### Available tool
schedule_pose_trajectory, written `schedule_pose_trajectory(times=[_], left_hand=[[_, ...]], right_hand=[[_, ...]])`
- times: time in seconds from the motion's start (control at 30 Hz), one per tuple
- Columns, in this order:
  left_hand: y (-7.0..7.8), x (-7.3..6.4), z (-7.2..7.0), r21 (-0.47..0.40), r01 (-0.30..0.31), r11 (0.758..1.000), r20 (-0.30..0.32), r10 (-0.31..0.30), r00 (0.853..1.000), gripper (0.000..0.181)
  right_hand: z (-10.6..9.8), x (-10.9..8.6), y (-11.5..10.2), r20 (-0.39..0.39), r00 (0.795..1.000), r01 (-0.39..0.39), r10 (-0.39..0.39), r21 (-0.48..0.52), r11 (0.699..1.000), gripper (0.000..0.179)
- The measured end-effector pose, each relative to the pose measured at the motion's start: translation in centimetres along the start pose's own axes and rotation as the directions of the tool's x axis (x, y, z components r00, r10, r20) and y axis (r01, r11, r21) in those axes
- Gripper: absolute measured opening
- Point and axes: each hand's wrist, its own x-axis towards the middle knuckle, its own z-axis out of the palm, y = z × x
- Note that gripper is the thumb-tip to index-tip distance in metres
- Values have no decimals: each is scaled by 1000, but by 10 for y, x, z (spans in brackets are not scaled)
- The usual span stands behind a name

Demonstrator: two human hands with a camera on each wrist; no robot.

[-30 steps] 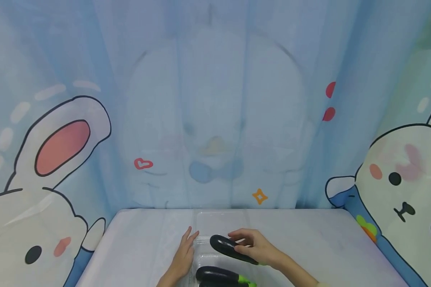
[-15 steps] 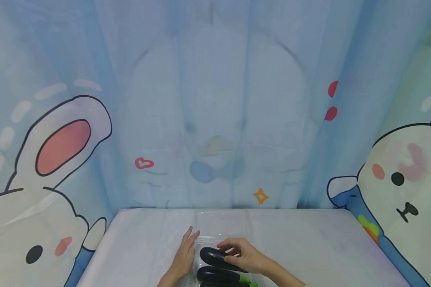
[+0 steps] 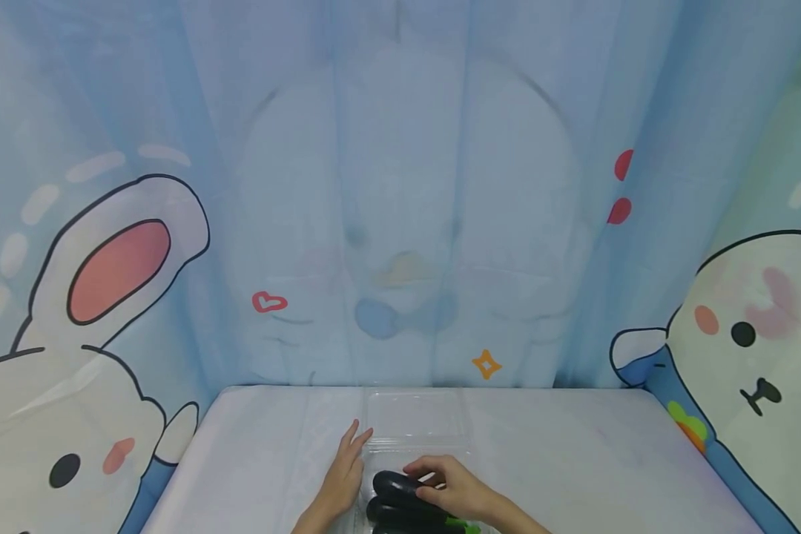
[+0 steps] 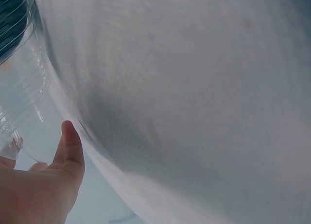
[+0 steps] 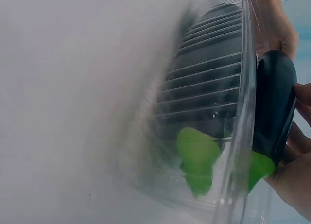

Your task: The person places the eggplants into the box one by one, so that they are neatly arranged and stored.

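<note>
My right hand [image 3: 455,488] grips a dark purple eggplant [image 3: 394,486] between thumb and fingers, over a clear plastic clamshell box [image 3: 387,458]. Its green stem end [image 5: 260,168] shows above the box rim in the right wrist view. Below it lie two more eggplants, one [image 3: 395,512] right against the held one and another [image 3: 410,529] cut off by the frame's bottom edge. My left hand [image 3: 342,476] rests along the box's left side with its fingers extended. In the left wrist view, the thumb [image 4: 71,141] stands beside the clear wall [image 4: 26,97].
The box's transparent lid [image 3: 414,415] lies folded back toward the far edge of the white-covered table [image 3: 554,445]. Behind the table hangs a blue curtain [image 3: 400,148] printed with cartoon rabbits.
My right hand has brought the eggplant left and toward me, down beside the other eggplants in the box. My left hand stays at the box's side.
</note>
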Motion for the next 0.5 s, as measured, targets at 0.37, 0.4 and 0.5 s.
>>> schedule_pose_trajectory(times=[0.37,0.4,0.5], left_hand=[[1,-1,1,-9,25,1000,7,-25,1000,50],[1,-1,1,-10,31,999,9,-31,999,50],[2,0,0,-8,34,999,11,-34,999,50]], right_hand=[[-1,0,12,-48,999,-11,11,-15,1000,26],[-1,0,12,-51,998,-22,22,-5,1000,26],[-2,1,12,-63,996,-57,58,21,998,27]])
